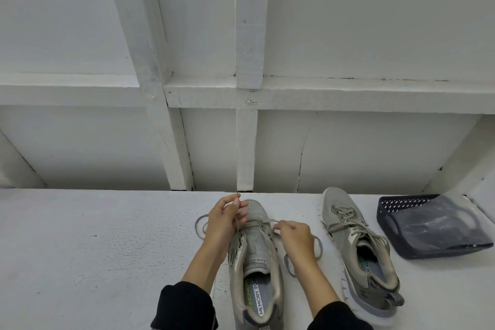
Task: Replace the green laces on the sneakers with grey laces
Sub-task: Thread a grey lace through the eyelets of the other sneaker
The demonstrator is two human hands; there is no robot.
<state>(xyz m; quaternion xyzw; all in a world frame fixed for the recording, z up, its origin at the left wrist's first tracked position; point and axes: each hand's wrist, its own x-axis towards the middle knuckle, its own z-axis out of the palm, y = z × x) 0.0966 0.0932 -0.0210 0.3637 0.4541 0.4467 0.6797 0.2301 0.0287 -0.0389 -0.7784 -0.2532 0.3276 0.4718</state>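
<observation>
L hand (pixel 226 218) + R hand (pixel 293 236) pinch grey lace (pixel 270 220) | sneaker (pixel 255 262) btwn hands

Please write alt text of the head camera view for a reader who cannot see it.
Both hands, left hand and right hand, pinch a grey lace on a grey sneaker; another sneaker lies beside a dark basket.

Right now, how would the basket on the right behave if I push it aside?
The basket looks like light perforated plastic, so it would probably slide easily on the white table. The soft bag inside would likely shift, not stiffen it.
</observation>
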